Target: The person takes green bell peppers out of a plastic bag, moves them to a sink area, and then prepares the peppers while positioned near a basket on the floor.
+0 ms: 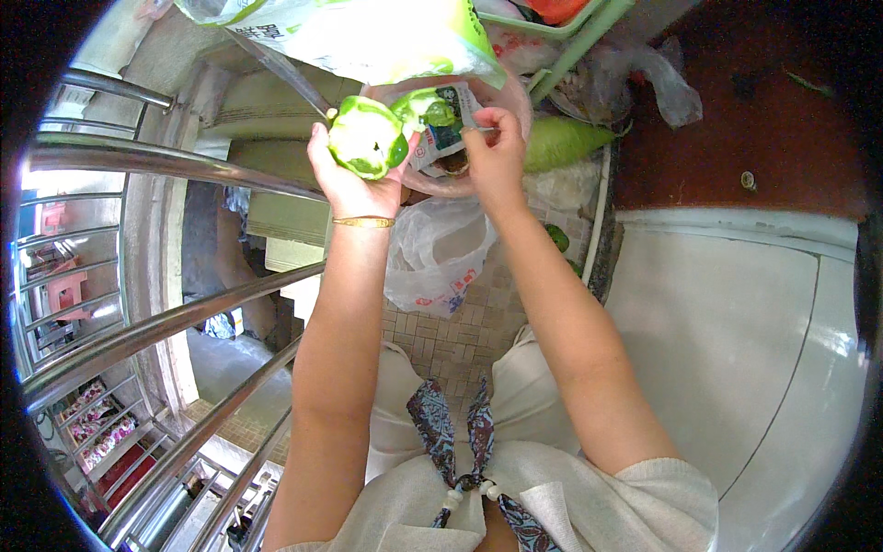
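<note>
Resting in my left hand is a green fruit or vegetable with a pale, partly peeled or cut face; its kind is not certain. Against its right side is another green piece, also partly pale. My right hand is over the right part of a pink plastic basin, its thumb and index finger pinched together on something small and pale that I cannot make out. Inside the basin lie a printed packet and dark scraps. A white and green printed plastic bag covers the basin's far side.
Below the basin a thin plastic bag lies on the tiled floor. A large green gourd or radish is at the right, near a green rack. Metal railings run along the left. A pale panel stands at the right.
</note>
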Motion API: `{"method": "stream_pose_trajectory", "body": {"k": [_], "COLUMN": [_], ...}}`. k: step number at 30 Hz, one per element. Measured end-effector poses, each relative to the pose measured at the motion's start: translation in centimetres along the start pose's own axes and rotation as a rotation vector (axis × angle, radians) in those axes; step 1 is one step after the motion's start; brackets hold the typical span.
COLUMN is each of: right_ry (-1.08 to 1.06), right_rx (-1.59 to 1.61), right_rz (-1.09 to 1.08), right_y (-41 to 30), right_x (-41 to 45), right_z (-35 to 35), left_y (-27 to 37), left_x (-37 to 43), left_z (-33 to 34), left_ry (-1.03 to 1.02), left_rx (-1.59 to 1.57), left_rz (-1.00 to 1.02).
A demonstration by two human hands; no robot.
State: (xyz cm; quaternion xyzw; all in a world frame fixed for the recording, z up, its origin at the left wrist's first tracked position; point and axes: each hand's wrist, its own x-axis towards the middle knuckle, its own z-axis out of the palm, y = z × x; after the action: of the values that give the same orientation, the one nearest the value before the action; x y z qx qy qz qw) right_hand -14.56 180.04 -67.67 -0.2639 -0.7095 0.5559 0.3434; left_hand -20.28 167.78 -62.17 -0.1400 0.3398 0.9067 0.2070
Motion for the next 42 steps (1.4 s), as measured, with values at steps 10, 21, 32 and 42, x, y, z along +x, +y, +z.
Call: {"method": "stream_pose_trajectory", "body": {"k": [10,21,32,42], "right_ry": [-0.242,-0.385,-0.337,-0.235], "right_rx": [0.567,0.371,-0.378,-0.276], "right_rz": [0.540,0.310,-0.121,-0.194], "right_y": [-1.4,-0.5,1.1,1.4], "right_x": [-0.1,-0.1,0.6,1.7], "right_z": [0.3,0.0,-1.3,-2.5], "left_y": [-2.2,-1.3,-0.9,-0.4], "left_x": [-0.3,0.3,0.2,-0.1], "left_z": [-0.5,-0.7,-0.2,0.3], "left_ry": [-0.081,0.001,0.011,0.025], "left_rx": [0.031,-0.190,-0.157,-0.075], "left_rz": [-0.046,-0.084,-0.027,-0.009]}}
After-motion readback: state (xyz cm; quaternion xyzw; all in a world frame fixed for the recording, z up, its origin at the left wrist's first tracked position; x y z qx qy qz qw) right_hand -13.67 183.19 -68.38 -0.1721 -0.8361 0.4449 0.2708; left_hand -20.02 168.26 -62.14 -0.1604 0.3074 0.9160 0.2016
